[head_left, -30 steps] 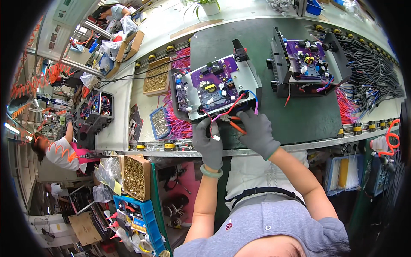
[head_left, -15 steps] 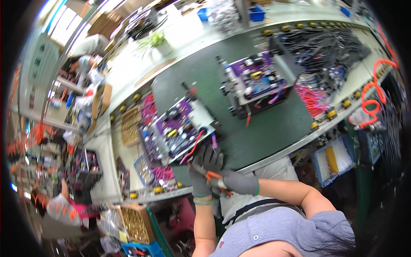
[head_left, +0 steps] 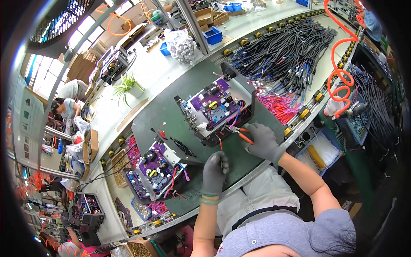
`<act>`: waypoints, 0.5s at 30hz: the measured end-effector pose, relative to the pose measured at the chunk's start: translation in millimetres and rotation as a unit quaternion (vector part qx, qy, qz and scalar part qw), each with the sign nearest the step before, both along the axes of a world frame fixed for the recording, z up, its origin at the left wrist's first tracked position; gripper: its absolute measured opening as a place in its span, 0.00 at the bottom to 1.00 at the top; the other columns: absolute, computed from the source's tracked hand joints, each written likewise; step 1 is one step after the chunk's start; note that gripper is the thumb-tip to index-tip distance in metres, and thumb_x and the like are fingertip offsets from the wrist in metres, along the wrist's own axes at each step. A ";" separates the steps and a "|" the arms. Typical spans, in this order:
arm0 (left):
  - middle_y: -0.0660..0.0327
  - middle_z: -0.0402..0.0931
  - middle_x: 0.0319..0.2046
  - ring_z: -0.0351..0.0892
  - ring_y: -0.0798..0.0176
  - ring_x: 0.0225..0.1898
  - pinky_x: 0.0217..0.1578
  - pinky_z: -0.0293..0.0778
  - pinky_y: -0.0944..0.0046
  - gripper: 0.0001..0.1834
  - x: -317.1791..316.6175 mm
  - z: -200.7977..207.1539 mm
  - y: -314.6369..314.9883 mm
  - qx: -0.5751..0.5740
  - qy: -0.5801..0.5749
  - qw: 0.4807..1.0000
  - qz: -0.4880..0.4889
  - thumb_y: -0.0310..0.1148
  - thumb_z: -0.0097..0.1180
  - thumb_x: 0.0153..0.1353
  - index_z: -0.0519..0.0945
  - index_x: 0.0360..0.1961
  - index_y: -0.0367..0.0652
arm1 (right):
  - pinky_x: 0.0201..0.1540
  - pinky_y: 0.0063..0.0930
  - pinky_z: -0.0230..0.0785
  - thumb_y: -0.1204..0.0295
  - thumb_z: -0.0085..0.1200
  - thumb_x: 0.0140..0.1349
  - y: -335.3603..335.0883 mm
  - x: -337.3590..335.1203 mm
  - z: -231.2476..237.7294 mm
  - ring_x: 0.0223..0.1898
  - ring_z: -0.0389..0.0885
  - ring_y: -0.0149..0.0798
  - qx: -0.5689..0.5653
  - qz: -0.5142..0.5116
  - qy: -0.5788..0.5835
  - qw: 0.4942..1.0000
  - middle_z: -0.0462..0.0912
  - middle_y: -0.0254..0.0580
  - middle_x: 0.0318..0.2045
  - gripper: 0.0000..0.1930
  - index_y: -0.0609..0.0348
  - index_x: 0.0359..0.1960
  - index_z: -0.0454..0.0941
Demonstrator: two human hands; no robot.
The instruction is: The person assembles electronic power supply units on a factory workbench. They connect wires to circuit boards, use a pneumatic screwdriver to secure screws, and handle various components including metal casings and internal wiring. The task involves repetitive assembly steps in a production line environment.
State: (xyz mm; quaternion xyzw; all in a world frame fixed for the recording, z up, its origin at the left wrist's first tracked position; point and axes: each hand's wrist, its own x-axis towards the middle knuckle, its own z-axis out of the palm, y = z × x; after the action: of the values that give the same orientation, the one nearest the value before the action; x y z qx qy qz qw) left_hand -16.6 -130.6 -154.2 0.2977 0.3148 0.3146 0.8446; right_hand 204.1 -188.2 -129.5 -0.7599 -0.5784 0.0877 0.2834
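Note:
My right hand [head_left: 262,141], in a grey glove, grips pliers [head_left: 245,137] with orange handles. Their jaws point at the front edge of the right-hand open chassis [head_left: 204,138], beside a purple-sleeved wire end [head_left: 232,125]. Just below that chassis my left hand [head_left: 215,172], also gloved, is closed with its fingertips at a short red wire [head_left: 221,144] hanging from the front. Inside the chassis lies a purple circuit board [head_left: 214,103]. To the left stands a second chassis [head_left: 170,155] with a similar board, red and purple wires sticking out of it.
Both units stand on a dark green mat [head_left: 165,100]. Black cable bundles [head_left: 282,55] and pink-red wires [head_left: 278,107] lie at the right. A coiled orange air hose [head_left: 341,81] hangs beyond them. A potted plant [head_left: 135,89] and a co-worker [head_left: 68,109] are farther left.
My hands, together near the left chassis before, have come apart and moved to the front of the right one. The pliers moved there in my right hand. The whole view has shifted.

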 end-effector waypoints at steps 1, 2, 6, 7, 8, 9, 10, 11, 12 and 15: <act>0.64 0.72 0.33 0.70 0.70 0.31 0.28 0.65 0.70 0.13 1.7 0.8 0.0 -0.007 -0.011 1.000 -0.013 0.39 0.45 0.71 0.74 0.47 0.41 | 0.47 0.45 0.71 0.57 0.64 0.51 1.7 -2.0 2.2 0.44 0.80 0.51 -0.007 0.005 -0.007 1.000 0.79 0.46 0.40 0.27 0.53 0.52 0.73; 0.65 0.71 0.33 0.69 0.70 0.31 0.28 0.64 0.70 0.13 2.6 0.8 -1.3 -0.002 -0.004 1.000 -0.016 0.39 0.46 0.71 0.74 0.46 0.42 | 0.46 0.45 0.72 0.58 0.63 0.52 2.2 -4.1 2.8 0.43 0.80 0.51 -0.015 0.010 -0.013 1.000 0.79 0.46 0.40 0.26 0.52 0.52 0.73; 0.67 0.69 0.28 0.65 0.73 0.25 0.23 0.61 0.72 0.12 2.0 7.8 1.1 -0.008 0.015 1.000 0.021 0.38 0.44 0.71 0.75 0.45 0.42 | 0.38 0.44 0.73 0.59 0.60 0.55 1.4 -11.7 -6.5 0.37 0.81 0.52 -0.039 0.012 -0.010 0.999 0.81 0.47 0.38 0.22 0.53 0.50 0.74; 0.67 0.68 0.26 0.65 0.74 0.23 0.21 0.59 0.73 0.12 1.6 12.9 4.6 0.003 0.026 0.999 0.036 0.37 0.44 0.71 0.75 0.44 0.41 | 0.36 0.42 0.72 0.59 0.60 0.56 2.9 -9.1 -7.5 0.34 0.81 0.49 -0.050 0.029 0.081 0.995 0.80 0.45 0.36 0.21 0.53 0.49 0.75; 0.67 0.68 0.25 0.64 0.74 0.21 0.19 0.58 0.74 0.12 -1.0 15.8 6.1 0.012 0.037 0.998 0.053 0.37 0.43 0.71 0.75 0.43 0.41 | 0.34 0.39 0.72 0.59 0.59 0.57 3.2 -8.9 -8.5 0.31 0.80 0.46 -0.062 0.048 0.172 0.982 0.80 0.43 0.33 0.20 0.54 0.48 0.76; 0.68 0.67 0.25 0.63 0.75 0.22 0.20 0.58 0.74 0.12 -1.5 17.2 8.1 0.023 0.041 0.997 0.056 0.37 0.43 0.71 0.75 0.43 0.41 | 0.31 0.36 0.71 0.59 0.59 0.58 3.6 -8.4 -8.7 0.28 0.80 0.43 -0.074 0.068 0.261 0.960 0.80 0.41 0.31 0.19 0.55 0.47 0.76; 0.69 0.65 0.25 0.62 0.75 0.22 0.20 0.58 0.74 0.12 -2.0 18.8 10.9 0.034 0.044 0.997 0.060 0.37 0.43 0.71 0.75 0.44 0.42 | 0.32 0.34 0.71 0.59 0.58 0.59 0.4 -7.3 -7.3 0.27 0.79 0.40 -0.114 0.065 0.382 0.915 0.80 0.38 0.30 0.18 0.56 0.46 0.76; 0.70 0.64 0.25 0.61 0.76 0.22 0.20 0.58 0.74 0.12 -9.7 20.2 13.0 0.045 0.049 0.995 0.072 0.37 0.43 0.72 0.75 0.44 0.43 | 0.32 0.32 0.70 0.60 0.58 0.59 -5.1 -10.0 -1.3 0.27 0.78 0.37 -0.155 0.068 0.496 0.852 0.79 0.36 0.29 0.18 0.58 0.46 0.76; 0.70 0.65 0.25 0.62 0.76 0.23 0.21 0.59 0.74 0.12 -13.5 21.8 11.5 0.078 0.076 0.992 0.057 0.38 0.43 0.72 0.75 0.45 0.42 | 0.32 0.29 0.70 0.60 0.57 0.60 -9.8 -10.7 6.2 0.27 0.77 0.33 -0.197 0.073 0.596 0.775 0.79 0.33 0.28 0.17 0.59 0.45 0.76; 0.69 0.70 0.29 0.68 0.76 0.26 0.27 0.66 0.74 0.17 -33.2 18.2 -6.2 0.129 0.110 0.985 0.017 0.40 0.42 0.72 0.74 0.52 0.39 | 0.37 0.27 0.71 0.65 0.58 0.60 -43.7 -2.6 -12.0 0.37 0.77 0.32 -0.086 0.008 0.589 0.804 0.79 0.36 0.37 0.18 0.62 0.50 0.75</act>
State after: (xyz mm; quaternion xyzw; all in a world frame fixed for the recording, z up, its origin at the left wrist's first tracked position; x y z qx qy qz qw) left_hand -49.9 -136.8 -136.1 0.4318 0.3678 0.3316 0.7538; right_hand 201.5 -231.9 -141.5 -0.5790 -0.2964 0.5699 0.5022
